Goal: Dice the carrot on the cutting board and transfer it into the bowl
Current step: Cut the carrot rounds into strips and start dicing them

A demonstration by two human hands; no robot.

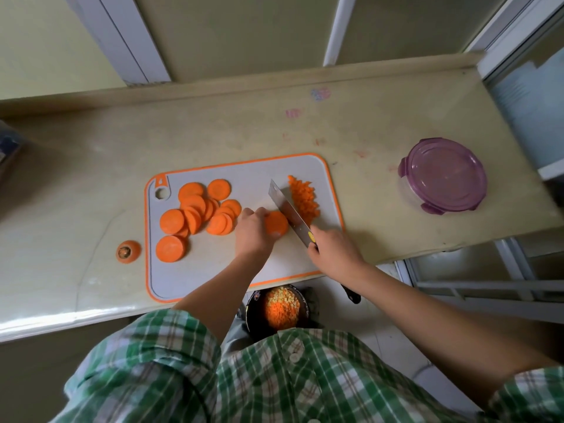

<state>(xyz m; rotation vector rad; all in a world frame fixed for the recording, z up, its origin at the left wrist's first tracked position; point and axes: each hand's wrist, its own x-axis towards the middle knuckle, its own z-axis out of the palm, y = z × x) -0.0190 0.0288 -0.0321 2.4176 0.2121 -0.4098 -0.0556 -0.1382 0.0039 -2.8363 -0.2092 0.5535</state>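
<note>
shirt (274, 377): green-white plaid | white buttons | sleeves rolled to elbows | forearms bare

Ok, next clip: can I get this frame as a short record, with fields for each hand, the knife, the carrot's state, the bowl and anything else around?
left hand: holds a carrot round on the cutting board
right hand: grips the knife, blade beside the round
diced carrot: pile right of the blade
uncut slices: heap on the board's left
carrot top: on the counter, left of the board
bowl: below the counter edge, holds orange and pale dice
container: purple lid, counter right
</note>
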